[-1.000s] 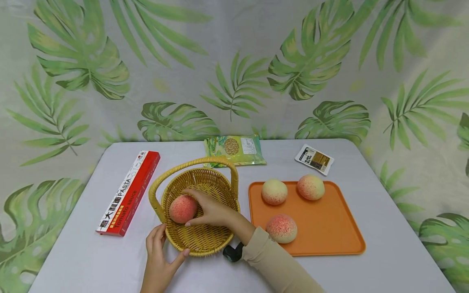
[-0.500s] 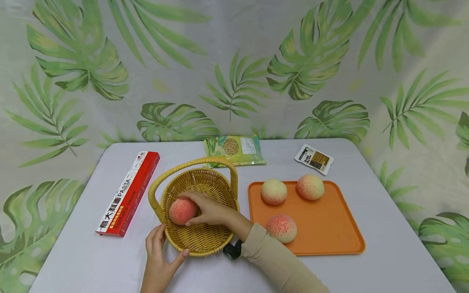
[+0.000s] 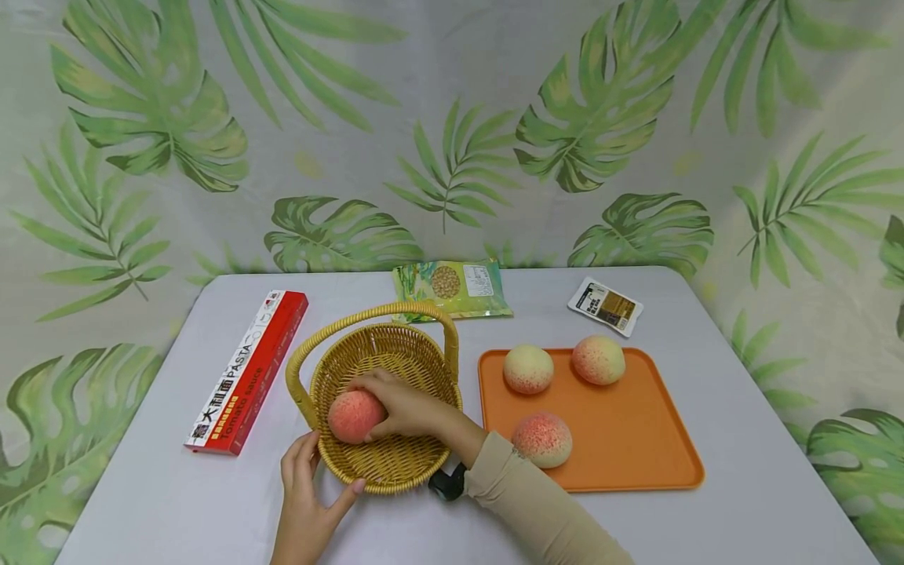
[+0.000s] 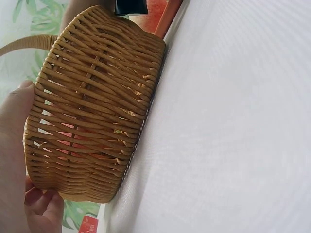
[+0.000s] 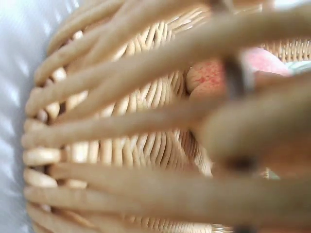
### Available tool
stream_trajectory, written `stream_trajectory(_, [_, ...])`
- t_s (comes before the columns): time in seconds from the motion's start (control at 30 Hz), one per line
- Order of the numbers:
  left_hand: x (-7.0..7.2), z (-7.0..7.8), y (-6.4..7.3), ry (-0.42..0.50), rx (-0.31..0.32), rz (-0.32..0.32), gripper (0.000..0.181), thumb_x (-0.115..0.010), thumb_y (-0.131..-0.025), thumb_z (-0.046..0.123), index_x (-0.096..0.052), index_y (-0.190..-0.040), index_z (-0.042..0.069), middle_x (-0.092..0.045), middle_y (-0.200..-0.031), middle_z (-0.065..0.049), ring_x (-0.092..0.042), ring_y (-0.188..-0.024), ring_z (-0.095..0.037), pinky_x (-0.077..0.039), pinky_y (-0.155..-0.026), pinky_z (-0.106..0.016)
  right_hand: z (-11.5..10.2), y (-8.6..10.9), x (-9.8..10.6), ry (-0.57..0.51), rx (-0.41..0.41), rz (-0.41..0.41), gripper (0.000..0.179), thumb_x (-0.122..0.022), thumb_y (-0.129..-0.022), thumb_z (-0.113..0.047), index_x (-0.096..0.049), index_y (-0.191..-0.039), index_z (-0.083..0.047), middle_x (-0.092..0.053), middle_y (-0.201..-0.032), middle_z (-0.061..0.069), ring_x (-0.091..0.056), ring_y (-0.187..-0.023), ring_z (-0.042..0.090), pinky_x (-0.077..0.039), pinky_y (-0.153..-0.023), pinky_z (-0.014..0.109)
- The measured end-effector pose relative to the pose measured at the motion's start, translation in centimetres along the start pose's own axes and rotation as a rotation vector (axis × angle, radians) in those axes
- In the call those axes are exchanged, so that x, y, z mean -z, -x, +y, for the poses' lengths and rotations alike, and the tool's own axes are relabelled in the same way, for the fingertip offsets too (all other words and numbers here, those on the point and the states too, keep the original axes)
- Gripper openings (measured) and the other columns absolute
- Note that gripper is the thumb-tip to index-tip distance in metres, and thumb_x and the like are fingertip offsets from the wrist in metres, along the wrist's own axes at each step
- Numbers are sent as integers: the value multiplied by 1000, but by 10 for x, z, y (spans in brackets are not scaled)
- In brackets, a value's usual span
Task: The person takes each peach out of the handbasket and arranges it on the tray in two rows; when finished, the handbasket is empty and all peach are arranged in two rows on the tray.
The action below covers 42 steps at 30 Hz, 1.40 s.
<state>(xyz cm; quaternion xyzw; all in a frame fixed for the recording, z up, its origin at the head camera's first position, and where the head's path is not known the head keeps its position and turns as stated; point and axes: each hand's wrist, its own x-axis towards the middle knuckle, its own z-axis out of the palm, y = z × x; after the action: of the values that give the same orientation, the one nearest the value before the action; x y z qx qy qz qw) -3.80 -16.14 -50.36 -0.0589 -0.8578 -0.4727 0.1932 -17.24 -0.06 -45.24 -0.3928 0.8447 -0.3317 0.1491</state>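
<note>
In the head view my right hand [image 3: 406, 408] reaches over the rim into a wicker basket [image 3: 388, 479] and grips a pink peach [image 3: 351, 417] at its left side. Fingers lie over the top of the peach and the thumb is at its lower right. The right wrist view looks through the blurred weave at part of the peach [image 5: 257, 60]. My left hand [image 3: 305, 502] holds the near left side of the basket. The left wrist view shows its thumb at the rim of the basket [image 4: 92, 111] and its other fingers lower against the side.
Right of the basket, an orange tray [image 3: 621, 439] bears three peaches [image 3: 542, 441]. A red-and-white pasta box [image 3: 247, 373] lies to the left. Behind are a green bag [image 3: 452, 290] and a small white-and-brown packet [image 3: 606, 307]. The basket's tall handle [image 3: 367, 312] arches over its far side.
The peach has shifted slightly toward the front and right inside the basket, with my right hand's fingers moving along with it. My left hand and the basket stay in place.
</note>
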Motion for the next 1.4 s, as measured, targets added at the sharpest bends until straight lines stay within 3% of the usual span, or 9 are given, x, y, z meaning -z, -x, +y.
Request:
stream_trajectory(0.3, [0, 0, 0, -1, -18, 7, 93, -81, -65, 10, -24, -137, -1, -23, -128, -17, -27, -120, -13, -24, -101, -9, -3, 4, 3, -52, -6, 2, 66, -77, -71, -22, -42, -125, -10, -48, -119, -1, -47, -105, 7, -44, -86, 17])
stream_trajectory(0.43, [0, 0, 0, -10, -11, 3, 93, -81, -65, 11, -24, -137, -1, -22, -128, -17, -28, -120, -16, -24, -100, -9, -6, 10, 6, -93, 4, 51, 67, -77, -71, -23, -41, -127, -10, -47, -122, 1, -46, -108, 9, -44, -87, 19])
stream_trajectory(0.67, [1, 0, 0, -16, -1, 1, 93, -81, -65, 11, -23, -137, -2, -23, -128, -18, -30, -118, -22, -23, -100, -8, -19, 29, 19, -134, 99, 182, 66, -76, -72, -29, -43, -127, -11, -46, -124, 0, -42, -113, 9, -43, -91, 23])
stream_trajectory(0.87, [1, 1, -1, -8, -26, 7, 94, -81, -66, 11, -22, -138, -1, -23, -128, -18, -29, -119, -19, -24, -101, -9, -29, 59, 42, -226, 213, 374, 65, -78, -68, -19, -45, -124, -14, -44, -124, 0, -43, -111, 13, -48, -87, 29])
stream_trajectory(0.97, [1, 3, -1, -10, -21, 4, 93, -80, -66, 11, -22, -138, 0, -22, -128, -18, -29, -118, -22, -23, -101, -10, -34, 80, 56, -282, 262, 473, 66, -78, -65, -8, -46, -122, -8, -44, -123, 6, -43, -110, 19, -48, -87, 33])
stream_trajectory(1.17, [2, 3, -2, -15, -19, -2, 93, -80, -67, 11, -22, -138, -1, -22, -128, -18, -30, -118, -24, -23, -101, -9, -45, 125, 84, -318, 201, 658, 68, -74, -59, 9, -45, -120, 7, -43, -120, 16, -43, -108, 21, -48, -87, 31])
stream_trajectory(1.4, [1, 3, -1, -14, -17, -10, 92, -79, -68, 12, -21, -139, 1, -22, -129, -17, -29, -119, -24, -23, -101, -8, 6, 172, 81, -262, 141, 821, 76, -74, -55, 17, -42, -123, 7, -40, -121, 16, -42, -107, 17, -45, -86, 19])
